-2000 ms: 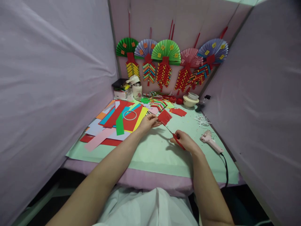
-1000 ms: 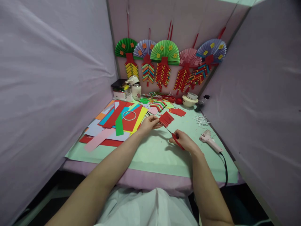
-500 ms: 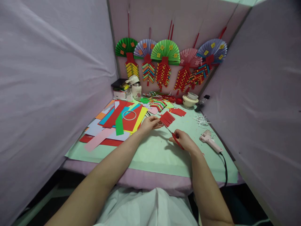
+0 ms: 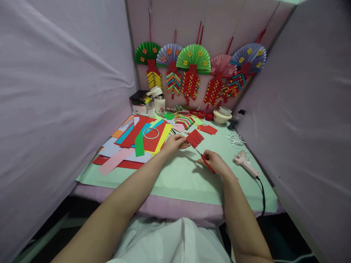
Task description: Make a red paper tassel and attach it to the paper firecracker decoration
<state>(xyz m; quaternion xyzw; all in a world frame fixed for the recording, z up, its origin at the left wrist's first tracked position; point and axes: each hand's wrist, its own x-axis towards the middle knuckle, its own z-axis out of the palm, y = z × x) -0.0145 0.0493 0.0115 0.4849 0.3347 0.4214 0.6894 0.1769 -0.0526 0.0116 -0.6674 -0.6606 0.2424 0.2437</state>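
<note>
Between the fingertips of my left hand (image 4: 177,141) is a small piece of red paper (image 4: 195,138), held by its left edge above the table. Narrow slits run in from its right side and form a fringe. My right hand (image 4: 214,162) is closed round the handles of red-handled scissors (image 4: 207,164). The scissor blades point up and left and meet the lower edge of the paper. Whether the blades are parted is too small to make out.
Coloured paper sheets and strips lie on the left, with a white ring (image 4: 151,133) on top. A pink glue gun (image 4: 246,164) with a black cable rests at right. Behind are a jar (image 4: 159,105), bowls (image 4: 222,116) and red paper pieces (image 4: 207,129). Paper fans (image 4: 193,59) hang on the back wall.
Both hands keep nearly the same place, with the paper and scissors still held. The scissors have shifted very slightly at the paper's lower edge.
</note>
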